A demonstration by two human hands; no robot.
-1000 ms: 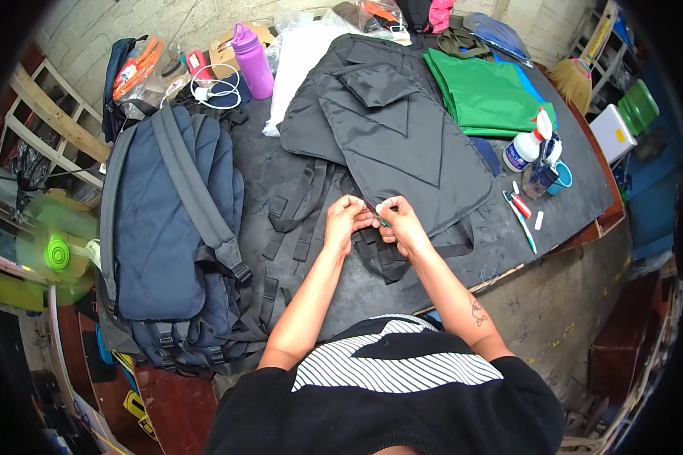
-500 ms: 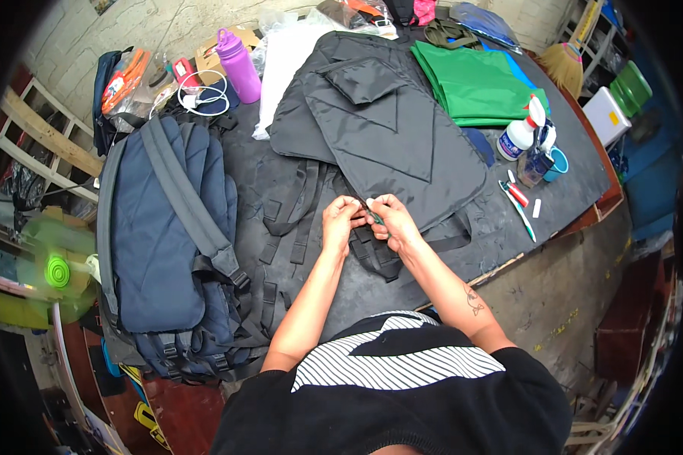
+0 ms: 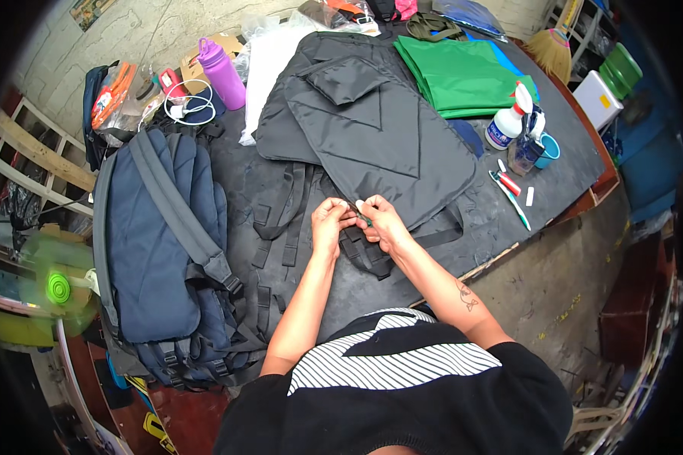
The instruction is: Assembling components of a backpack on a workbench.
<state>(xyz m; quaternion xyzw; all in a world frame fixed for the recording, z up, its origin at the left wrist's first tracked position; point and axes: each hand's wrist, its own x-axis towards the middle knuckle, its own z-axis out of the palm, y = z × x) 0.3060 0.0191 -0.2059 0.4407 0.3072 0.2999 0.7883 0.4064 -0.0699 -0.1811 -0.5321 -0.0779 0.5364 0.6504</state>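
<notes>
A black fabric bag piece [image 3: 391, 121] with V-shaped stitching lies flat on the table, its straps trailing toward me. At its near corner, my left hand [image 3: 331, 225] pinches a thin dark bit of the fabric edge between thumb and fingers. Close beside it, my right hand [image 3: 382, 222] is closed with a small dark green object [image 3: 365, 221] in its fingers, too small to name. The fingertips of both hands nearly meet. Several black straps and buckles [image 3: 366, 254] lie under and around the hands.
A navy backpack [image 3: 163, 243] fills the table's left side. Behind stand a purple bottle [image 3: 224, 74] and a coiled white cable [image 3: 193, 106]. To the right are folded green fabric [image 3: 463, 76], a spray bottle [image 3: 506, 121], a blue cup [image 3: 548, 149] and a toothbrush [image 3: 512, 199].
The whole view has shifted slightly, so the table items sit a little further left. Both hands keep their pinch at the black bag's near corner, with only small finger movement.
</notes>
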